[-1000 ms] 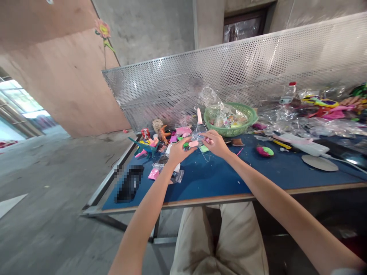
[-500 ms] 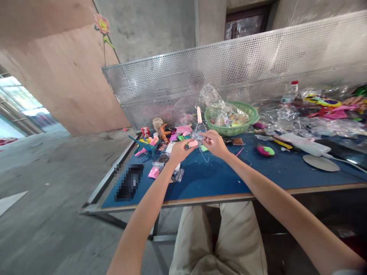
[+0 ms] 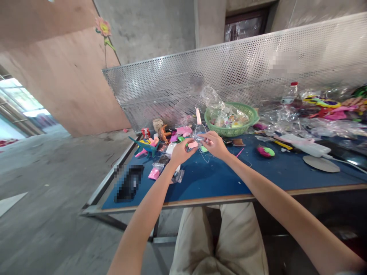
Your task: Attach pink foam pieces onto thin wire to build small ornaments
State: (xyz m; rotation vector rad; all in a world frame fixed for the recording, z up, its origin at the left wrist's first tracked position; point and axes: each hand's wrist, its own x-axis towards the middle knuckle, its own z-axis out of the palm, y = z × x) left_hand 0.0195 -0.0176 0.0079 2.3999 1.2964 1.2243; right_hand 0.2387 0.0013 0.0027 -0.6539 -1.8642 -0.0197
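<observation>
Over the blue table, both hands work at a thin wire frame (image 3: 204, 156) with wire ends splayed out below. A pale pink clay piece (image 3: 198, 116) covers the wire's upper end and points up. My left hand (image 3: 183, 151) is closed around another pale pink clay piece (image 3: 193, 144) on the frame. Close beside it, my right hand (image 3: 214, 144) pinches the wire, thumb and fingertips together. The exact contact at the fingertips is too small to make out. Bagged clay (image 3: 155, 173) in pink and other colours lies left of the hands.
A green basket (image 3: 252, 114) with plastic bags stands behind my right hand. At left are a teal dinosaur figure (image 3: 146, 147) and a blurred dark object (image 3: 129, 183). To the right lie a magenta-and-green clay lump (image 3: 265, 151), a yellow cutter (image 3: 282, 144) and a bottle (image 3: 291, 93). A perforated metal panel (image 3: 160, 84) rises behind.
Both hands stay in nearly the same place on the wire frame. The upright pink piece leans slightly further left; my fingers have shifted only a little.
</observation>
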